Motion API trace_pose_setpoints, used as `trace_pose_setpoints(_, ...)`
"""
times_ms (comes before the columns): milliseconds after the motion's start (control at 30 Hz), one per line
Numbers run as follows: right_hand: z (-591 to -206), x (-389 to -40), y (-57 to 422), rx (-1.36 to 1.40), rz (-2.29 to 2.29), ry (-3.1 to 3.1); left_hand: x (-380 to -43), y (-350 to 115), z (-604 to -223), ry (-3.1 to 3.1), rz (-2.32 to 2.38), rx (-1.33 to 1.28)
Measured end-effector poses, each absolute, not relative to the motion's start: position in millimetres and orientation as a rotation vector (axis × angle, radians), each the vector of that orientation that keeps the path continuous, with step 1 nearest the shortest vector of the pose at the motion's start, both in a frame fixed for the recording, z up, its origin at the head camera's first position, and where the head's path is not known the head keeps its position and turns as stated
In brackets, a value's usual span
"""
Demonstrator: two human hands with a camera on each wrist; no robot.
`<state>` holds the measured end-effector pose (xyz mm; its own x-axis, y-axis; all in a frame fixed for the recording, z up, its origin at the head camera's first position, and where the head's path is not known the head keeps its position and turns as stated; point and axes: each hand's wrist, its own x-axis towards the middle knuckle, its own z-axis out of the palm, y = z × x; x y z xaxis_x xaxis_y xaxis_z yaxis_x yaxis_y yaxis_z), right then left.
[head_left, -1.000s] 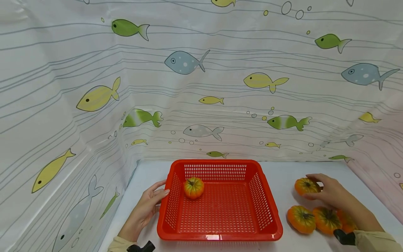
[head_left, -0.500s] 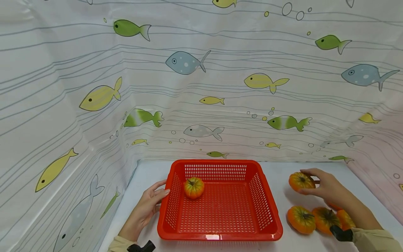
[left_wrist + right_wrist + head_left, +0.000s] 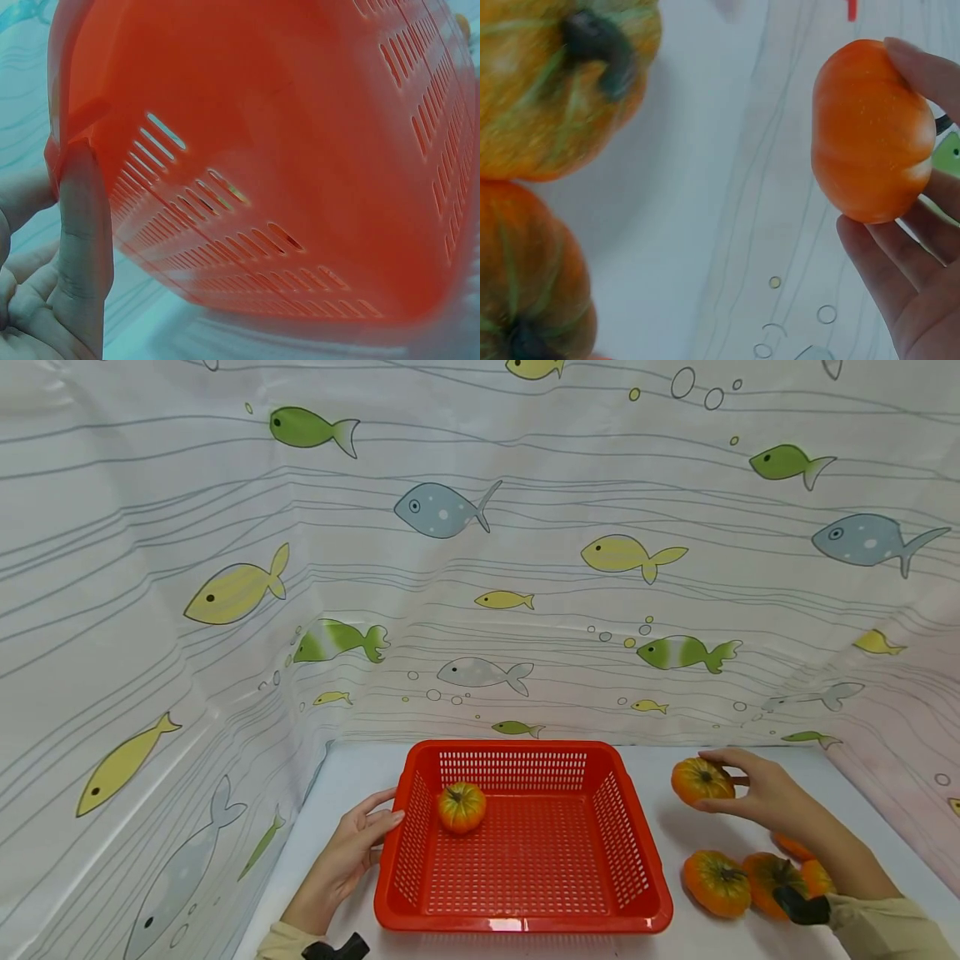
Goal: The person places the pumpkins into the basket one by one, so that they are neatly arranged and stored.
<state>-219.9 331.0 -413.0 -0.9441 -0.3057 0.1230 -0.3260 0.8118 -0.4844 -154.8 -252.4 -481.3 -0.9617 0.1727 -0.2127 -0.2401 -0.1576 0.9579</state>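
Right of the red plastic basket (image 3: pixel 585 924) my left hand (image 3: pixel 351 847) grips, my right hand (image 3: pixel 761 789) clasps a mini pumpkin (image 3: pixel 699 781).

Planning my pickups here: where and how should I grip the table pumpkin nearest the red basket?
Probably from above, pinching that pumpkin across its near and far flanks, not by the short stem. It sits squat, stem on top; those flanks look free, while a neighbouring pumpkin crowds the side away from the basket.
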Motion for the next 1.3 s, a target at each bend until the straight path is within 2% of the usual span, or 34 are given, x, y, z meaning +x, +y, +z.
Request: trace_pose_setpoints(1300, -386, -232, 266, 0.799, 0.865, -2.845, -154, -252, -481, 1.842, 2.196, -0.113)
